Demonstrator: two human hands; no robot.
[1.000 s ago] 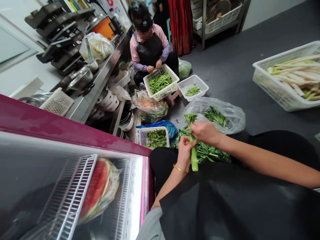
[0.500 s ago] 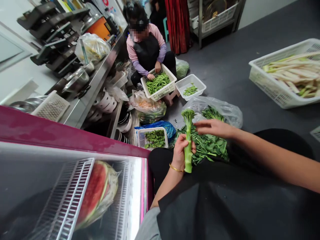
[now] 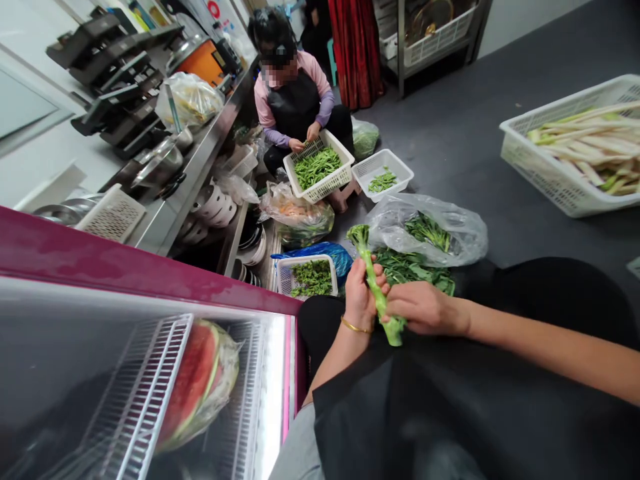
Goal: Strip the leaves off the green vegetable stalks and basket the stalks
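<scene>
My left hand (image 3: 364, 293), with a gold bangle at its wrist, is wrapped round the middle of a green broccoli stem (image 3: 375, 283). The stem tilts, its floret head up at the left and its thick end down at the right. At that lower end my right hand (image 3: 423, 308) pinches with bent fingers; what lies between its fingertips is too small to make out, maybe part of the stem's skin. Beyond my hands, green leaves (image 3: 407, 267) lie in a heap beside a clear plastic bag (image 3: 465, 227) with more greens.
A person (image 3: 295, 93) sits with both hands at a basket of green beans (image 3: 317, 167). Nearby stand a small white basket (image 3: 367, 173) and a basket of leaves (image 3: 313, 277). At the right is a basket of pale stalks (image 3: 560, 180); at the left, a fridge edge (image 3: 150, 267).
My right hand has come down from beside the floret to the stem's lower end, and its fingers have closed. The stem has tilted, its head leaning left. The other person's hands have lifted off the beans.
</scene>
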